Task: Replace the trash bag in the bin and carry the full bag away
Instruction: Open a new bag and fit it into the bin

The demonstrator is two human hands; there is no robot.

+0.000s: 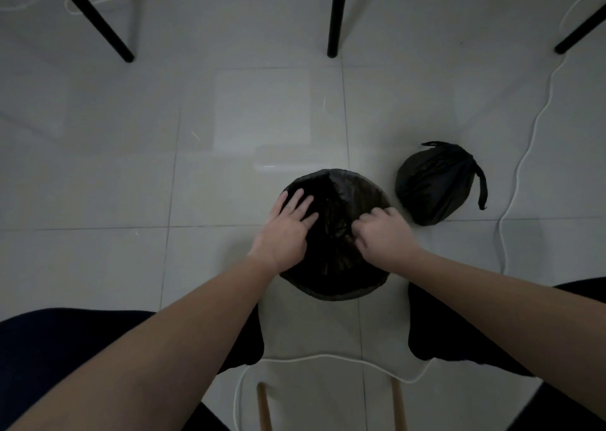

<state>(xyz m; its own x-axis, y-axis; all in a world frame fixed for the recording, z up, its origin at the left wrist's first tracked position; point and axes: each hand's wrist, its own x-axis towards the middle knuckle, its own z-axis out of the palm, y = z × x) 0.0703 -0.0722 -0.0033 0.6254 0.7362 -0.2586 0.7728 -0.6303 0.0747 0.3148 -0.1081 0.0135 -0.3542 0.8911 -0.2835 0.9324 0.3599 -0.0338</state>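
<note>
A round bin (331,291) stands on the tiled floor between my knees, lined with a fresh black bag (341,188) folded over its rim. My left hand (288,225) lies with straight, spread fingers on the liner at the bin's left side. My right hand (382,232) has its fingers curled into the liner's plastic at the right side of the opening. The full black bag (433,184), tied at the top with its handles sticking out, sits on the floor just right of the bin.
Black furniture legs (334,20) stand on the floor ahead. A white cable (524,155) runs down the right side and curves across the floor near my feet. Two wooden legs (264,407) show at the bottom edge.
</note>
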